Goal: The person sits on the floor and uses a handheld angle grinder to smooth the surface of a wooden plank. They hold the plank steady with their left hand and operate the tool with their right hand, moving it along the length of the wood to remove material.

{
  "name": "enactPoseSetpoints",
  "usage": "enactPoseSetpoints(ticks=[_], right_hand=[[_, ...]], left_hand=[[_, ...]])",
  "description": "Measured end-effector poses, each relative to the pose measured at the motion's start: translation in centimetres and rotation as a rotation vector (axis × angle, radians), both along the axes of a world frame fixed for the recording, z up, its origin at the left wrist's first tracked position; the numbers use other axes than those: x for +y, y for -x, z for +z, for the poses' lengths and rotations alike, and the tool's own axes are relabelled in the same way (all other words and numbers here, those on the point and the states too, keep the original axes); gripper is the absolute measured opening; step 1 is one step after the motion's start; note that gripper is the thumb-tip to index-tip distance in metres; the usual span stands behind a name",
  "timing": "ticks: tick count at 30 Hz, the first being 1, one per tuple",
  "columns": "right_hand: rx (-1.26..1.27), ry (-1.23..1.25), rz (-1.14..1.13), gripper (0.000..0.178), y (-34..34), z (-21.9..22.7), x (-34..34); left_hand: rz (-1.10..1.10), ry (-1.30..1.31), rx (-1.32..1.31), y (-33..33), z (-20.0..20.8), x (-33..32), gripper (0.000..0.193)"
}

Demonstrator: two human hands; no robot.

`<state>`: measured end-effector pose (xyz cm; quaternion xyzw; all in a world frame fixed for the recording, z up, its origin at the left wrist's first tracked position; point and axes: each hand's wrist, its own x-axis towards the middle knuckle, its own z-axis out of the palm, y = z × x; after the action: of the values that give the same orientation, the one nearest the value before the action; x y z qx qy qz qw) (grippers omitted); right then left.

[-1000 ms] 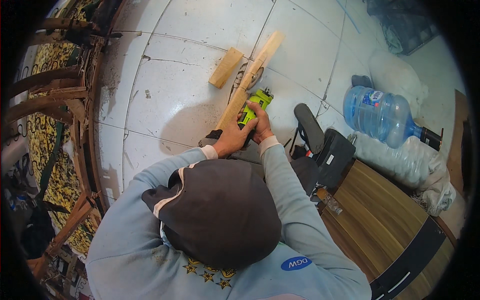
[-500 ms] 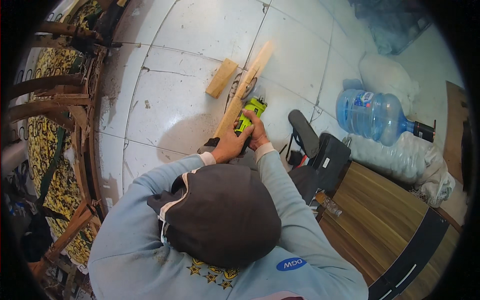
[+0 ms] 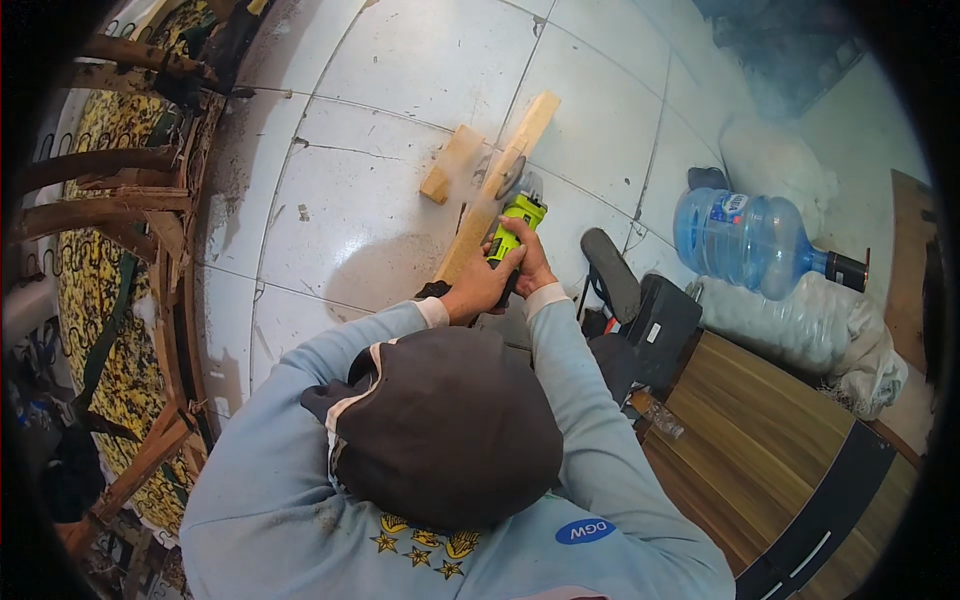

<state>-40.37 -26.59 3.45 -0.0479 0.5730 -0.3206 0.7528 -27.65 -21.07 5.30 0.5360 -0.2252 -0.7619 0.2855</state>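
My left hand (image 3: pixel 474 292) and my right hand (image 3: pixel 534 264) are both wrapped round a lime-green angle grinder (image 3: pixel 522 212). The left lies around its rear part, and the right grips further forward. A disc (image 3: pixel 513 177) at the grinder's head meets the right side of a long pale wood strip (image 3: pixel 534 122), which slants away from me across the tiles. Just left of the strip, a short wood block (image 3: pixel 452 165) is partly veiled by dust. My feet are mostly hidden; a dark sandal (image 3: pixel 610 272) shows at right.
White floor tiles (image 3: pixel 390 90) surround the work. Along the left stands a broken wooden furniture frame (image 3: pixel 165 270) with springs and patterned cloth. To the right are a blue water jug (image 3: pixel 750 240), a plastic-wrapped bundle (image 3: pixel 780 325), a black box (image 3: pixel 660 320) and a wood-grain panel (image 3: pixel 760 430).
The grinder has moved slightly forward along the wood strip, held in both hands. More dust hangs over the short block. The whole view has shifted a little.
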Motion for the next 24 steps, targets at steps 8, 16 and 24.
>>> enactPoseSetpoints(ticks=[8, 16, 24], right_hand=[[0.019, 0.044, 0.017, 0.034, -0.1, -0.1, -0.1], [-0.019, 0.061, 0.018, 0.038, 1.0, -1.3, -0.6], [-0.075, 0.071, -0.009, 0.038, 1.0, -1.5, -0.4]], left_hand=[[-0.043, 0.058, -0.105, -0.2, -0.4, -0.3, 0.093], [-0.038, -0.047, -0.071, 0.1, 1.0, -0.7, 0.094], [-0.040, -0.041, -0.047, -0.5, 2.1, -1.2, 0.083]])
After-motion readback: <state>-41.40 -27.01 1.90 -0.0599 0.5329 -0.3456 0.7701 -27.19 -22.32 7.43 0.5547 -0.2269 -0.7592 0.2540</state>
